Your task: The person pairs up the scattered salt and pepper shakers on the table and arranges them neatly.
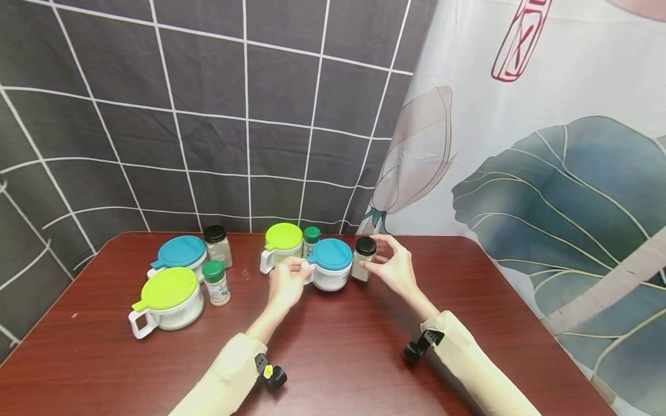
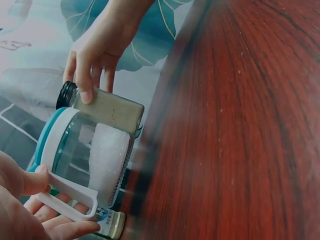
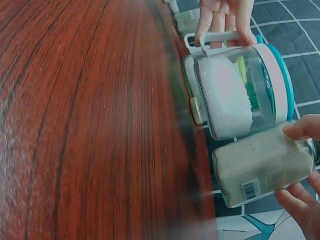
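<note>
My left hand (image 1: 287,283) holds the white handle (image 2: 75,192) of a clear seasoning jar (image 1: 333,278) with a blue lid. White grains fill part of that jar, as the right wrist view shows. Close on its right is a square glass spice bottle (image 3: 265,162) with a black cap and pale powder inside. My right hand (image 1: 398,268) grips this bottle near its cap, thumb on one side and fingers on the other. Behind the blue-lidded jar stand a green-lidded jar (image 1: 283,238) and a green-capped spice bottle (image 1: 311,236), both partly hidden.
On the left of the red-brown table (image 1: 333,358) stands another group: a blue-lidded jar (image 1: 182,252), a lime-lidded jar (image 1: 174,306), a black-capped bottle (image 1: 218,248) and a green-capped bottle (image 1: 217,286). A dark grid-patterned cloth (image 1: 208,138) hangs behind the table's far edge.
</note>
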Demonstrator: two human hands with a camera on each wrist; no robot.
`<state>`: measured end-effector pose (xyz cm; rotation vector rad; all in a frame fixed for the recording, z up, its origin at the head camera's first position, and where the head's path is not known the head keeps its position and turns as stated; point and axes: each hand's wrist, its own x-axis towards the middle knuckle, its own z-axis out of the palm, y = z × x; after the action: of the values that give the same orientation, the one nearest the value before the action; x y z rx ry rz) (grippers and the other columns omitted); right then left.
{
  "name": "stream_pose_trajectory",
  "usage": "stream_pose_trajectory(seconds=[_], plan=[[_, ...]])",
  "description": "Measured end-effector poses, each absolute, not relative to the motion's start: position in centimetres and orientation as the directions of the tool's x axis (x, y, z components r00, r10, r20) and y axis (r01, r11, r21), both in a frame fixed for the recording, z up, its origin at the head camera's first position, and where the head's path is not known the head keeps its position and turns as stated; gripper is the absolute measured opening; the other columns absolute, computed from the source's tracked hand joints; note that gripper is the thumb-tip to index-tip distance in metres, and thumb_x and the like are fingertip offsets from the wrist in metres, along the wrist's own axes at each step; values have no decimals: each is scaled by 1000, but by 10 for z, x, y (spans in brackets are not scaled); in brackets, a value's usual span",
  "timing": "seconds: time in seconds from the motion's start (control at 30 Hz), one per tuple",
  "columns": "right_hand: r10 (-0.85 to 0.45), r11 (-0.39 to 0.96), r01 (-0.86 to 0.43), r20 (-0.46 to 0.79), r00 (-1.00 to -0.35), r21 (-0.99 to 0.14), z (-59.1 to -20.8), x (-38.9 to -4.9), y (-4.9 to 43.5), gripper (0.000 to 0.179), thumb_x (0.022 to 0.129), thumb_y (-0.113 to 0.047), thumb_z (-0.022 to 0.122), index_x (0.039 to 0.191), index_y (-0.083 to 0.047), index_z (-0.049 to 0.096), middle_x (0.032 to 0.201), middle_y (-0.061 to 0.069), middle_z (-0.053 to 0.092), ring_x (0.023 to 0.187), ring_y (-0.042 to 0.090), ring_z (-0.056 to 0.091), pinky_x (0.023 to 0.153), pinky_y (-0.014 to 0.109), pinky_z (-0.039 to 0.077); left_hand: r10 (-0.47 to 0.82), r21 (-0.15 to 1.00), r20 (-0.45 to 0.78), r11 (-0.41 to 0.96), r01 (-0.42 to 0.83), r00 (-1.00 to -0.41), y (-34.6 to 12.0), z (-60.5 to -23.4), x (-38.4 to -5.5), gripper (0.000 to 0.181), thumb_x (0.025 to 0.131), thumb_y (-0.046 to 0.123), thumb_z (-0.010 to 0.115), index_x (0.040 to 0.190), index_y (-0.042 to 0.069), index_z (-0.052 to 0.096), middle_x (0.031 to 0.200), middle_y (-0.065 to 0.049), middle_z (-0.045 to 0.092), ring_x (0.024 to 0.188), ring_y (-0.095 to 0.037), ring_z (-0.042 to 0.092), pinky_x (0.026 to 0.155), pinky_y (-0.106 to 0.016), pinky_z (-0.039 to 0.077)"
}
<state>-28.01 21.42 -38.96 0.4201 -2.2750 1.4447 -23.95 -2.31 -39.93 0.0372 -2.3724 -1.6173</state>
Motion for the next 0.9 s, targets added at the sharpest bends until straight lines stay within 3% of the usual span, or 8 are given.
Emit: stream_pose_trajectory(seconds=[0.23,0.47,0.67,0.9], plan=[[-13,428,-449,491,-871,-784,-391,-282,221,56,65,-2,85,116,-8,64,102,14,70,89,5,64,78,29,58,-183,922,216,361,139,-959,-15,-396,-240,19,86,15,70,98,0,71,96,-19,73,95,-31,69,84,-44,53],[5,435,-419,468,-884,-797,-390,-282,225,56,66,-1,85,118,-6,63,105,17,69,94,20,65,80,35,57,-193,937,193,328,122,-962,-9,-396,-244,20,86,16,70,98,0,71,96,-18,73,95,-31,69,85,-43,53],[-9,442,-431,477,-879,-786,-372,-270,218,55,68,4,82,118,5,60,104,26,67,95,36,64,82,50,55,-187,941,194,314,128,-963,-5,-394,-248,20,86,14,70,98,-2,70,96,-19,73,93,-31,69,83,-42,54],[-2,469,-422,477,-879,-776,-360,-264,216,53,68,6,80,117,7,60,103,26,67,94,34,64,82,48,55,-202,948,180,296,115,-963,1,-393,-253,20,86,14,70,98,-1,70,96,-20,73,94,-31,69,82,-42,53]])
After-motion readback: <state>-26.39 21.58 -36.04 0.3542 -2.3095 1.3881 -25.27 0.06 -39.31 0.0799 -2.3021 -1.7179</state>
